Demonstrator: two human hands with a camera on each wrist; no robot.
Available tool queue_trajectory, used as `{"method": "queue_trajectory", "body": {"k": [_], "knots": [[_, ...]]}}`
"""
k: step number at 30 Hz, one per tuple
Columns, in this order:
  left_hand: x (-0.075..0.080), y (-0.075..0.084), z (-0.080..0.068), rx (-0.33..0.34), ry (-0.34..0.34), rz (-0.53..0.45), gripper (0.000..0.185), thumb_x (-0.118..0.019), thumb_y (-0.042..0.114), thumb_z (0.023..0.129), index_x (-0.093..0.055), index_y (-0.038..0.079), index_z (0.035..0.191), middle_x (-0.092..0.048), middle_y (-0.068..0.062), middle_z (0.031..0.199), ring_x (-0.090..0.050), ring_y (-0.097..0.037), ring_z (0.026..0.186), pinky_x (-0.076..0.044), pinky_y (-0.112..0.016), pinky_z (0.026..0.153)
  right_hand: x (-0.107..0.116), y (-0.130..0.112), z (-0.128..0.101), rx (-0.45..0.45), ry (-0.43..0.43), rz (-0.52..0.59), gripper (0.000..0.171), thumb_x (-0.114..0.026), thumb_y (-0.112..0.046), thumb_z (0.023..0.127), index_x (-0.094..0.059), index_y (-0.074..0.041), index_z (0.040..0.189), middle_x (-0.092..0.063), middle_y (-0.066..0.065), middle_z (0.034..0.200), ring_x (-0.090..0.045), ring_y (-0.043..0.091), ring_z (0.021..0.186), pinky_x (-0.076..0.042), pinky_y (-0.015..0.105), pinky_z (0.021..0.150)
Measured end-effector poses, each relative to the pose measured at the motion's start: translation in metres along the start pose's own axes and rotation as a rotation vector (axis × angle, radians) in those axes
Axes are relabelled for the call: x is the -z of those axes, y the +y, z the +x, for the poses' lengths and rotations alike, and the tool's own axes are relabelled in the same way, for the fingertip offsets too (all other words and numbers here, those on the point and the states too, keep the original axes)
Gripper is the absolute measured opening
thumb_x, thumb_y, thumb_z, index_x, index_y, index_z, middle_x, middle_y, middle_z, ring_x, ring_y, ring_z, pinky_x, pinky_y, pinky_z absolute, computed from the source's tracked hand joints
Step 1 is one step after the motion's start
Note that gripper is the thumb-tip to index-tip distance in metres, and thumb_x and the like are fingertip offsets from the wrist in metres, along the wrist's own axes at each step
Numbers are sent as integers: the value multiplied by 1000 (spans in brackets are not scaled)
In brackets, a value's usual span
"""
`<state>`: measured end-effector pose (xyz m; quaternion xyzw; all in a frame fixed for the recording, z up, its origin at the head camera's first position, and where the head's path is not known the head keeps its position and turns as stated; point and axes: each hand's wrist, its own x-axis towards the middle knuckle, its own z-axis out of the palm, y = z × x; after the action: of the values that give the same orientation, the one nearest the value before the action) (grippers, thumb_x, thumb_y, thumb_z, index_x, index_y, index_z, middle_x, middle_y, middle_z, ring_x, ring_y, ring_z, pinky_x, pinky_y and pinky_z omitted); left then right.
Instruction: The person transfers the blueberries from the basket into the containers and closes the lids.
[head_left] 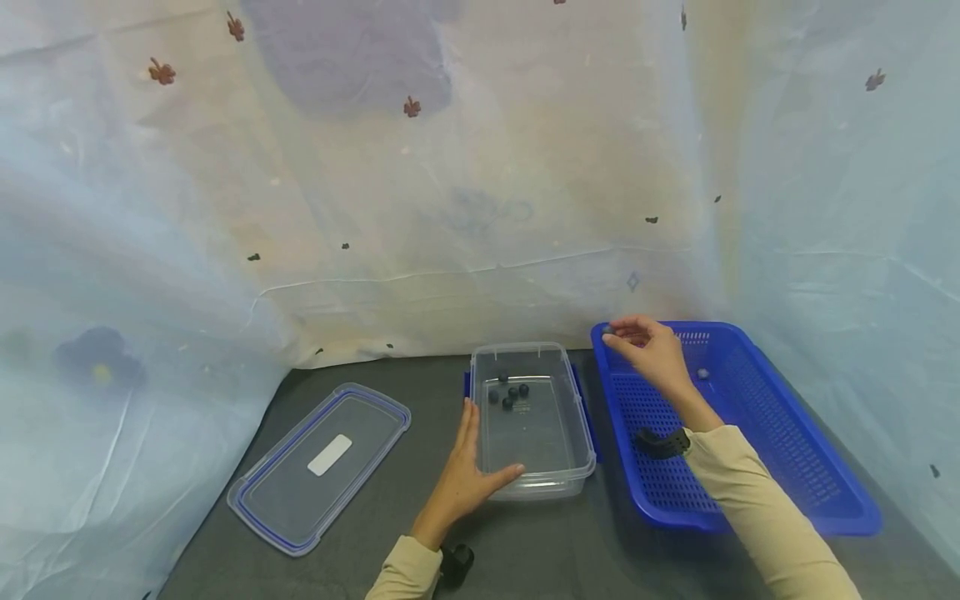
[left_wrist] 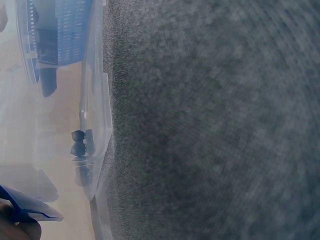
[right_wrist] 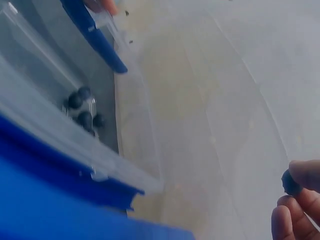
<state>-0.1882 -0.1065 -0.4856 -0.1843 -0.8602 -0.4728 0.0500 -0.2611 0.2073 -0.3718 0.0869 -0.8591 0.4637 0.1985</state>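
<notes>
Between thumb and fingertips my right hand pinches a dark blueberry, held above the far left corner of the blue basket. Another blueberry lies in that basket. To its left stands a clear plastic container with blue side clasps. Several blueberries sit on its floor, toward the far half. My left hand rests at the container's left side with straight fingers, the thumb spread toward the near rim. In the left wrist view, fingertips show beside a blue clasp.
The container's clear lid, edged with a blue seal and bearing a white label, lies on the dark grey tabletop at the left. A pale patterned sheet rises behind the table and along both sides.
</notes>
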Motion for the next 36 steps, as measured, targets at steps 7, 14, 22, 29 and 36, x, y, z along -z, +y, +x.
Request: {"method": "queue_trajectory", "body": {"k": [7,14,22,29,36], "knots": [[0,1,1,8,4,-6,118,-75,56,77,-3,8,156,9,-3,161,-7,-34,144,-20,-61,107,-19,-14,-2,3,-42,35,29,-72,-25,90,-68,-3,109,-67,12,99,-65,29,90,-51,28,67],[0,1,1,-3,12,-6,117,-76,55,77,-3,7,156,6,-9,162,-7,-34,144,-20,-61,108,-43,-26,-3,21,-91,56,26,-72,-21,89,-69,-3,108,-68,10,96,-65,28,89,-52,40,75],[-1,0,1,-4,-4,-15,117,-75,55,79,-2,6,156,8,-11,161,-7,-39,143,-21,-64,105,-71,-35,-4,54,-144,74,25,-73,-18,88,-70,-2,107,-68,8,93,-65,25,84,-53,40,70],[0,0,1,8,-16,-29,116,-75,53,79,-2,5,156,8,-13,161,-6,-39,143,-20,-64,106,-97,-35,-2,71,-176,66,26,-75,-15,86,-70,0,106,-69,8,90,-65,22,80,-53,39,68],[1,1,1,20,-21,-36,116,-75,52,80,0,8,156,8,-11,161,-6,-38,143,-21,-64,106,-120,-34,1,86,-210,45,23,-76,-12,85,-70,2,102,-69,7,87,-66,22,77,-54,39,69]]}}
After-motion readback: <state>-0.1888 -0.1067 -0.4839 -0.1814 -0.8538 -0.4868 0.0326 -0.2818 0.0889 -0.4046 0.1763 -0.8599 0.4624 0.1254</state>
